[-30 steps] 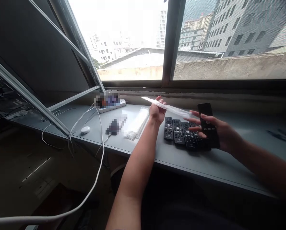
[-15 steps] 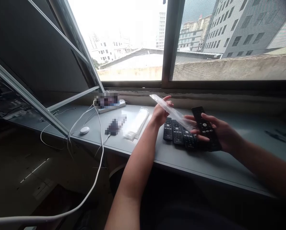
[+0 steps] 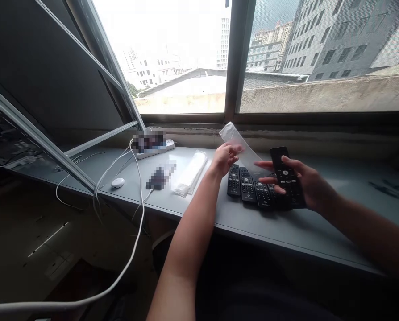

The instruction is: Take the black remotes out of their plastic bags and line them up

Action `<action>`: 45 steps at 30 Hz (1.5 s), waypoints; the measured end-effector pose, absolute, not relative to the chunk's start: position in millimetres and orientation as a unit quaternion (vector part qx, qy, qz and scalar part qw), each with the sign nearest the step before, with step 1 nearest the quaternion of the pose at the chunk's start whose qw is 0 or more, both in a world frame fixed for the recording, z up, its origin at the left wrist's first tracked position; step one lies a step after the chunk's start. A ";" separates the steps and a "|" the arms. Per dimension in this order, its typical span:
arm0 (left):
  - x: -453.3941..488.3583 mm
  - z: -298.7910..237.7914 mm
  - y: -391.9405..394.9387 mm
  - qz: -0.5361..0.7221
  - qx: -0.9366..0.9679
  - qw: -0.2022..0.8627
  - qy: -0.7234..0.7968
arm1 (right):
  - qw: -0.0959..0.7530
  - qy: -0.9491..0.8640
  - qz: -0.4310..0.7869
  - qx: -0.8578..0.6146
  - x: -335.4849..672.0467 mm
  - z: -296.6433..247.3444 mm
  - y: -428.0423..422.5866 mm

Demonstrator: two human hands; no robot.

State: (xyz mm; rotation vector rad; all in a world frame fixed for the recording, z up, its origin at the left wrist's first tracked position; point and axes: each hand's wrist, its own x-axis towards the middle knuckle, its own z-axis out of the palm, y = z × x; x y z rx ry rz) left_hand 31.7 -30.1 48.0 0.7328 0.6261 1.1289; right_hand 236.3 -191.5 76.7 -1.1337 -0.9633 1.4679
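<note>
My left hand [image 3: 225, 159] is closed on a long, clear plastic bag [image 3: 246, 149], its fingers at the near edge. The bag slants down to the right, and its lower end reaches the fingers of my right hand [image 3: 303, 178]. In that hand a black remote control [image 3: 284, 168] is gripped with the thumb on its face, tilted with its top end up. Under the bag and the right hand, several black remotes [image 3: 248, 185] lie side by side on the grey table [image 3: 226, 218]; the right-hand ones are partly hidden.
Left of the remotes lies a stack of clear plastic bags [image 3: 190, 174]. Beyond it are a blurred dark object [image 3: 158, 177] with a cable, a white round device [image 3: 118, 183] and a power strip [image 3: 170, 144]. A white cable [image 3: 139, 223] hangs past the table edge. A metal frame [image 3: 85, 176] slants at left.
The bag has turned so its flat side faces me more, with its upper end shifted right and up. My left fingers have curled in. The right hand keeps the remote nearly in place.
</note>
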 end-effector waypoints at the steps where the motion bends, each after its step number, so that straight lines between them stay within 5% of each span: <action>1: 31.4 47.9 -30.9 0.518 0.330 0.736 0.285 | 0.504 -0.381 0.617 -0.469 236.1 76.6 -191.3; 7: 25.1 57.2 -40.1 0.507 0.302 0.784 0.195 | 0.531 -0.337 0.633 -0.452 235.8 73.6 -187.6; 14: 27.3 59.1 -48.9 0.451 0.317 0.821 0.150 | 0.437 -0.366 0.701 -0.429 240.9 67.0 -193.7; 29: 28.4 53.8 -52.0 0.416 0.398 0.814 0.083 | 0.402 -0.412 0.723 -0.382 250.0 58.3 -191.8; 38: 30.7 62.3 -46.2 0.433 0.381 0.799 0.171 | 0.505 -0.355 0.651 -0.442 238.5 73.1 -193.4; 45: 30.2 56.4 -39.5 0.442 0.359 0.791 0.224 | 0.504 -0.385 0.617 -0.466 233.6 71.9 -195.4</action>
